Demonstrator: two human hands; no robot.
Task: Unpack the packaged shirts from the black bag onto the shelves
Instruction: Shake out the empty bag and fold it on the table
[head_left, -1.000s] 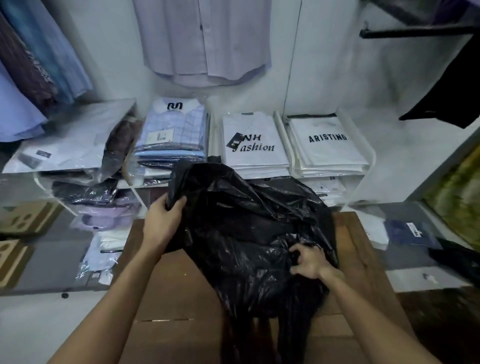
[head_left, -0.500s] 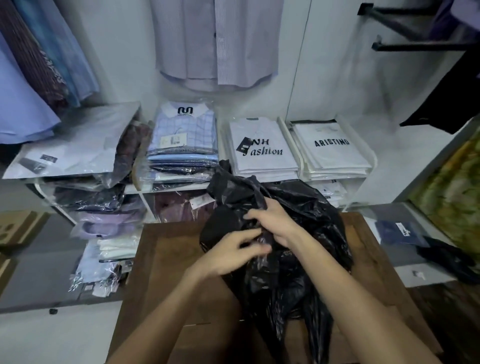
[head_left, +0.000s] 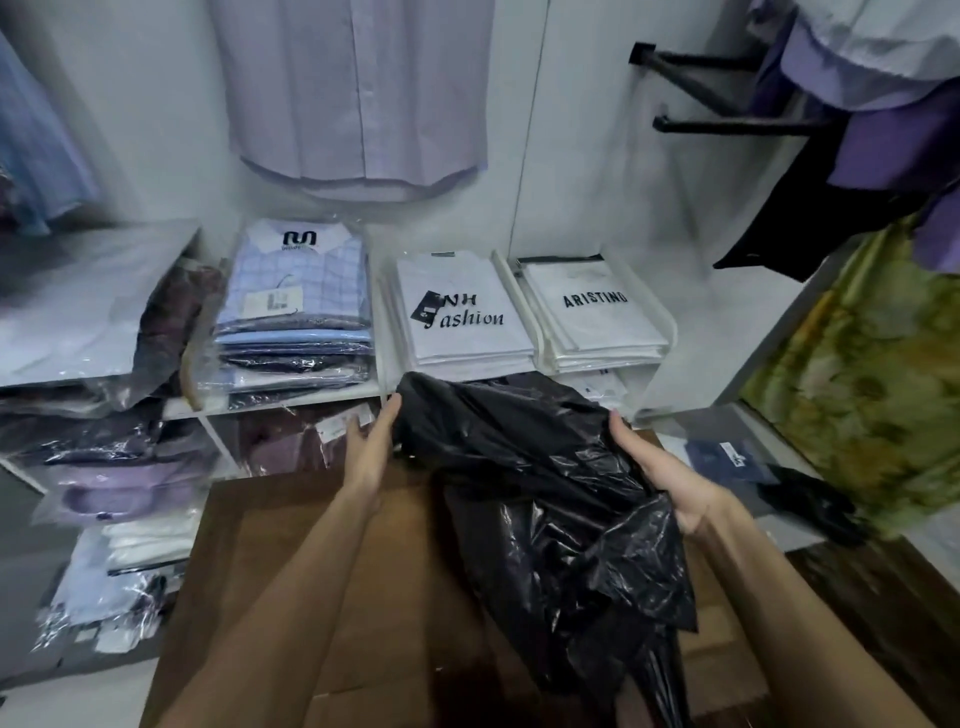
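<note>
Both hands are on the black bag (head_left: 545, 493), one at each side. The left hand (head_left: 371, 447) is pretty much flat, fingers straight and together, pressed edge-on against the bag's left end near the top corner, so it's touching rather than grabbing. The right hand (head_left: 660, 467) has its palm turned in toward the bag with the fingers reaching forward along the right edge; the fingertips look slightly hooked over the plastic, but whether it's really pinching it or just cupping it can't be told from here. The bag itself is glossy, crinkly black plastic, bunched up and lifted at the far end between the hands, with the rest trailing down toward the person over a brown wooden table (head_left: 291, 571). Nothing of what's inside shows. Right behind the bag are the white shelves (head_left: 291, 402), already stacked with packaged shirts: a blue checked stack (head_left: 296, 306) on the left, a white "NH fashion" stack (head_left: 462, 312) in the middle, and a white "ARISTINO" stack (head_left: 592, 312) on the right, with more purple and dark packs on the lower shelf. A pale lilac shirt (head_left: 358, 93) hangs on the wall above.
</note>
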